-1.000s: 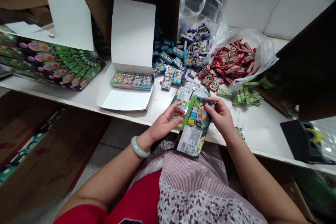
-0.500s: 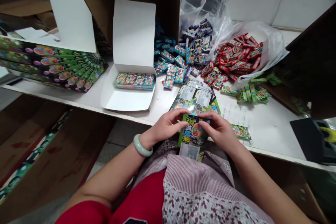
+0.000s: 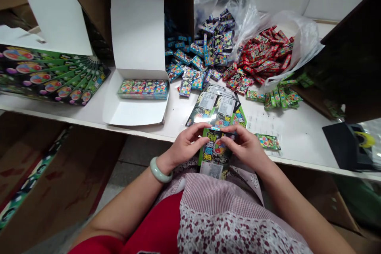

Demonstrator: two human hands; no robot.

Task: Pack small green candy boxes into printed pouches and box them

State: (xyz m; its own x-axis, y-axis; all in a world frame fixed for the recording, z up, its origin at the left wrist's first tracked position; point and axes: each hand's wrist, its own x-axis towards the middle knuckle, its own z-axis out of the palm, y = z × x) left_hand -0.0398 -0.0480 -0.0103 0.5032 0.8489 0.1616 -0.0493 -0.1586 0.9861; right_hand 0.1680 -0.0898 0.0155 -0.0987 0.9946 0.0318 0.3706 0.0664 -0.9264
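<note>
Two hands half-closed: left hand (image 3: 186, 147) and right hand (image 3: 247, 147) both pinch one green packet (image 3: 214, 154) at the near edge of the shelf (image 3: 143, 131); stacked packets (image 3: 216, 107) lie just beyond, white box (image 3: 135, 43) open to the left.

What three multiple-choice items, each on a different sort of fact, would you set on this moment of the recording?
1. Where do the red packets lie relative to the blue-and-purple packets?
A) To their right
B) To their left
C) On top of them

2. What colour is the bangle on the left wrist?
A) Red
B) Black
C) Pale green

3. What state is the green printed card in?
A) Lying on the shelf, untouched
B) Held by both hands
C) Held by one hand only

1: A, the red heap lies further right along the shelf.
2: C, the band shows pale green around the wrist.
3: B, the left hand and right hand grip it from either side.
</note>
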